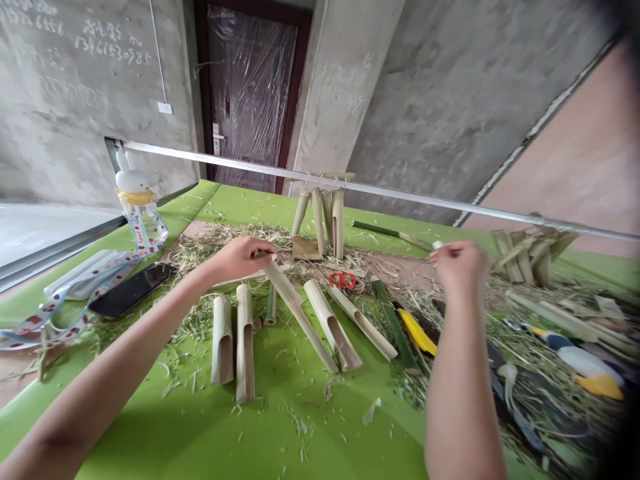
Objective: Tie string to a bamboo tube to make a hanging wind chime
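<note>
My left hand (245,259) is closed at the upper end of a split bamboo piece (303,317), wide at the top and narrow below. A small white bit shows at its fingertips. My right hand (463,263) is raised over the right side, fingers pinched on a small white thing (438,245) whose kind I cannot make out. Between and below the hands lie several cut bamboo tubes (245,347) with notched openings, among them a wide one (333,327) and a slimmer one (363,323). Red-handled scissors (343,281) lie behind them.
A bamboo stand (320,223) rises at the back; another bamboo bundle (533,257) sits right. Shavings (200,267) litter the green table (280,433). A phone (131,291) and a rabbit-topped bottle (140,200) are left. Yellow-handled tools (417,331) lie right.
</note>
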The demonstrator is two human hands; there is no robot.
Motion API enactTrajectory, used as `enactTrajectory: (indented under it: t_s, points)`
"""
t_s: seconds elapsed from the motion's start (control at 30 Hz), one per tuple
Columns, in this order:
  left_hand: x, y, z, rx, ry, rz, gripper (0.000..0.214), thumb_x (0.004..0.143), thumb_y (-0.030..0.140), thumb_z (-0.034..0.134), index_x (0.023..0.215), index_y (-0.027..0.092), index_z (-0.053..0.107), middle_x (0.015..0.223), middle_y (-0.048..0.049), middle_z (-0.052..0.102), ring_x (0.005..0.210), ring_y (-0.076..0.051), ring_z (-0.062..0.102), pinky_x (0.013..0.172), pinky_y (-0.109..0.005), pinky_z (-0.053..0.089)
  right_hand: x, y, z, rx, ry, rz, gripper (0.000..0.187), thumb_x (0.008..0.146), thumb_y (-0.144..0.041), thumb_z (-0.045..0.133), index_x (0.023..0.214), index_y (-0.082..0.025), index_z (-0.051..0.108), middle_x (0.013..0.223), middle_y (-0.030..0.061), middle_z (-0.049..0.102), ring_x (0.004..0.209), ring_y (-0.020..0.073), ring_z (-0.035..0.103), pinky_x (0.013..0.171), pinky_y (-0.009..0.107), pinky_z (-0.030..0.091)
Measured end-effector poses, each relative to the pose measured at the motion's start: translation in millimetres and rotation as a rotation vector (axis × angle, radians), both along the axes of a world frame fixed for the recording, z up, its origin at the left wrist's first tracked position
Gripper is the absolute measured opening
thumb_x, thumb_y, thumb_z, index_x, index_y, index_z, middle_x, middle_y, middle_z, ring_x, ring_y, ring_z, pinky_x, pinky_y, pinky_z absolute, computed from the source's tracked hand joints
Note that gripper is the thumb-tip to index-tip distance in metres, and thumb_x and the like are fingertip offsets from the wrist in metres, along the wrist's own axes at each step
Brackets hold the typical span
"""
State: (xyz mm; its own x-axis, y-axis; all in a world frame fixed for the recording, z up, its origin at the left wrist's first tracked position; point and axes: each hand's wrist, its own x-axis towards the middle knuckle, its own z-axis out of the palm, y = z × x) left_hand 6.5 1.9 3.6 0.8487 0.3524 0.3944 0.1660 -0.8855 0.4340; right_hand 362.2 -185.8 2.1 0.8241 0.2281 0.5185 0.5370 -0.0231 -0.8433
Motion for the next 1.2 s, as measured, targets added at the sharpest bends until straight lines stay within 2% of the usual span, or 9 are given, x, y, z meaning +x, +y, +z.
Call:
enactTrajectory:
  t_s: [0.1, 0.2, 0.3, 0.4, 0.5, 0.63, 0.87, 1.0, 1.2]
  points:
    - [0, 1, -0.1, 0.003, 0.018, 0.000, 0.026, 0.082, 0.028, 0.046, 0.093, 0.018, 0.068, 0.073, -0.0026, 0.066, 0.046, -0.007, 0.046, 0.046, -0.019, 0.031, -23, 18, -8.8, -0.384, -0.115, -0.019, 0.026, 0.053, -0.026, 0.079, 0.064, -0.018, 0.058, 0.070, 0.0103, 0.063, 0.079, 0.0297, 0.062, 0.076, 0.048, 0.045]
    - [1, -3, 0.5, 0.008, 0.020, -0.002, 0.025, 0.082, 0.026, 0.047, 0.097, 0.017, 0.065, 0.075, -0.0022, 0.065, 0.051, -0.007, 0.048, 0.048, -0.019, 0.033, -90, 42, -8.4, -0.315, -0.229, 0.462, 0.032, 0.069, -0.040, 0.069, 0.093, -0.019, 0.063, 0.093, 0.0111, 0.067, 0.082, 0.0233, 0.063, 0.069, 0.041, 0.051]
    - [2, -9, 1.0, -0.040, 0.017, -0.065, 0.026, 0.083, 0.025, 0.048, 0.103, 0.016, 0.061, 0.074, -0.0020, 0.063, 0.051, -0.007, 0.047, 0.047, -0.019, 0.033, -161, 57, -9.7, -0.473, -0.284, 0.977, 0.028, 0.079, -0.039, 0.060, 0.100, -0.022, 0.064, 0.095, 0.0076, 0.067, 0.078, 0.0185, 0.064, 0.063, 0.033, 0.052]
    - [3, -12, -0.1, -0.134, 0.022, -0.118, 0.030, 0.082, 0.026, 0.049, 0.110, 0.015, 0.056, 0.082, -0.0045, 0.064, 0.051, -0.006, 0.048, 0.047, -0.019, 0.035, -190, 60, -14.7, -0.505, -0.343, 0.990, 0.025, 0.083, -0.038, 0.054, 0.084, -0.016, 0.067, 0.077, 0.0063, 0.067, 0.059, 0.0147, 0.059, 0.053, 0.030, 0.048]
    - [3, -7, -3.3, -0.213, 0.056, -0.113, 0.042, 0.078, 0.028, 0.056, 0.118, 0.014, 0.051, 0.091, -0.0080, 0.063, 0.054, -0.007, 0.050, 0.048, -0.020, 0.038, -176, 58, -15.3, -0.497, -0.224, 0.947, 0.032, 0.084, -0.041, 0.051, 0.079, -0.014, 0.068, 0.063, 0.0037, 0.064, 0.051, 0.0133, 0.055, 0.051, 0.030, 0.046]
    - [1, 6, -7.0, -0.288, 0.167, -0.116, 0.048, 0.074, 0.024, 0.059, 0.120, 0.015, 0.051, 0.101, -0.0091, 0.063, 0.061, -0.008, 0.054, 0.053, -0.021, 0.041, -140, 52, -4.3, -0.470, -0.009, 1.165, 0.027, 0.080, -0.041, 0.057, 0.077, -0.018, 0.070, 0.089, 0.0065, 0.070, 0.089, 0.0181, 0.063, 0.084, 0.039, 0.047]
    - [-13, 21, 0.9, -0.274, 0.443, -0.069, 0.022, 0.080, 0.030, 0.050, 0.077, 0.015, 0.065, 0.067, -0.0030, 0.061, 0.048, -0.008, 0.043, 0.050, -0.024, 0.032, -115, 42, 5.5, -0.397, 0.211, 1.292, 0.026, 0.080, -0.036, 0.059, 0.064, -0.018, 0.070, 0.110, 0.0064, 0.066, 0.115, 0.0239, 0.052, 0.100, 0.045, 0.036]
    - [-27, 36, 6.2, -0.310, 0.450, -0.008, 0.022, 0.077, 0.036, 0.054, 0.078, 0.017, 0.063, 0.064, -0.0016, 0.058, 0.049, -0.009, 0.044, 0.050, -0.024, 0.032, -107, 39, 3.6, -0.203, 0.282, 1.394, 0.022, 0.079, -0.033, 0.060, 0.064, -0.020, 0.070, 0.100, 0.0059, 0.069, 0.109, 0.0241, 0.057, 0.096, 0.044, 0.043]
    - [-51, 53, 13.8, -0.356, 0.439, 0.035, 0.026, 0.075, 0.043, 0.056, 0.078, 0.018, 0.060, 0.066, -0.0009, 0.054, 0.056, -0.011, 0.046, 0.055, -0.024, 0.035, -104, 39, 2.2, -0.013, 0.400, 1.268, 0.023, 0.078, -0.037, 0.062, 0.065, -0.018, 0.067, 0.075, 0.0025, 0.069, 0.079, 0.0171, 0.066, 0.086, 0.037, 0.051]
